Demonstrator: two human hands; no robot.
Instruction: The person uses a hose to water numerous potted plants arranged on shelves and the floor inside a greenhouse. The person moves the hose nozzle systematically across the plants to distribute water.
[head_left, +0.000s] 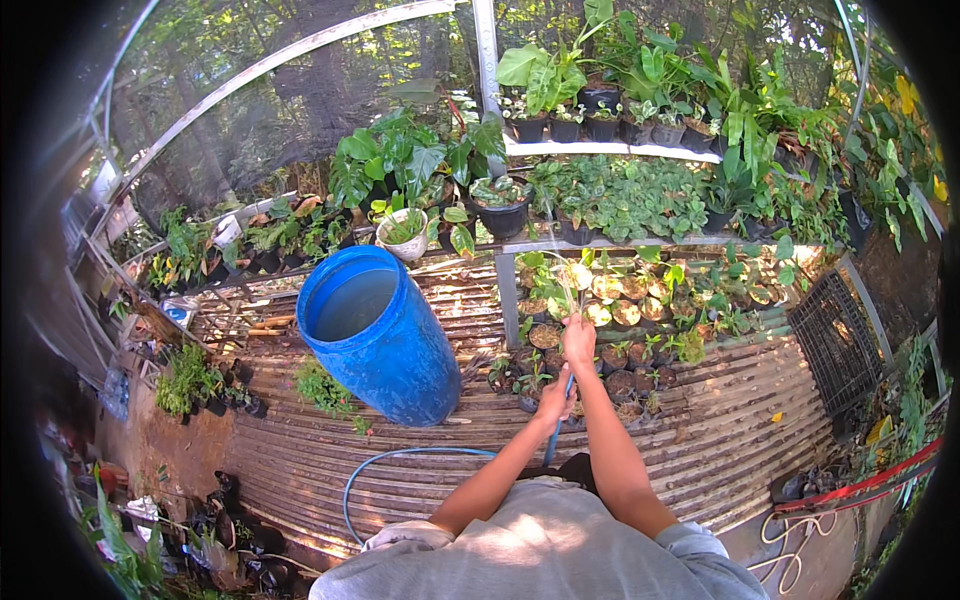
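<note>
My left hand (555, 401) grips a blue hose (553, 442) a little below my right hand (578, 341). The right hand closes around the hose's front end, and its fingers hide the opening. A thin water stream (568, 289) leaves that end and runs forward to the potted plants. Ahead of it, leafy plants (637, 199) crowd a raised shelf. Under that shelf stand several small pots (626, 311), some sunlit, others with seedlings. The hose's slack (397, 454) curves over the floor to my left.
A tall blue plastic barrel (431, 352) holding liquid stands left of my arms. The floor is of slats (300, 457). A black plastic crate (838, 341) leans at the right. More pots (202, 397) stand far left. A pale hose (787, 559) lies coiled at lower right.
</note>
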